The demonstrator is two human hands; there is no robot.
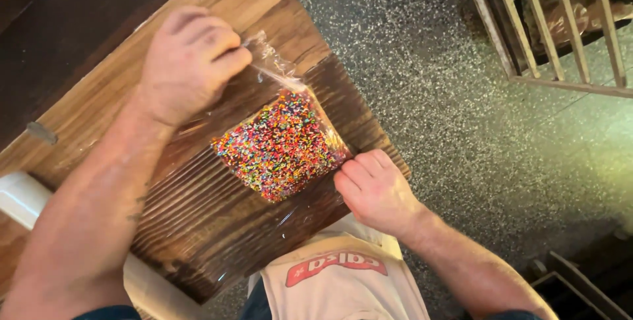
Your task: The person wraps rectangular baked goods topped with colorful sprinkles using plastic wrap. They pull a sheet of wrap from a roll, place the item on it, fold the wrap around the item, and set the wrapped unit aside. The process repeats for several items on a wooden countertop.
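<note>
head view: a block coated in multicoloured sprinkles (280, 145) lies on a dark ridged wooden board (198, 221), inside clear plastic film (273, 63). the left hand (188, 63) is closed, its fingers pinching the gathered, twisted end of the film just beyond the block's far corner; the film looks taut there, which suggests the grip draws the wrap tight against the block. the right hand (376, 191) is curled, its fingers pressed together against the block's near right edge, seemingly to brace it so it does not slide.

hidden or unclear: the fingertips of both hands are tucked under, so the exact contact cannot be told. the film's edges on the board are hard to trace. a wooden rack (560, 30) on the speckled floor (461, 96) is cut off at the frame's top right.
</note>
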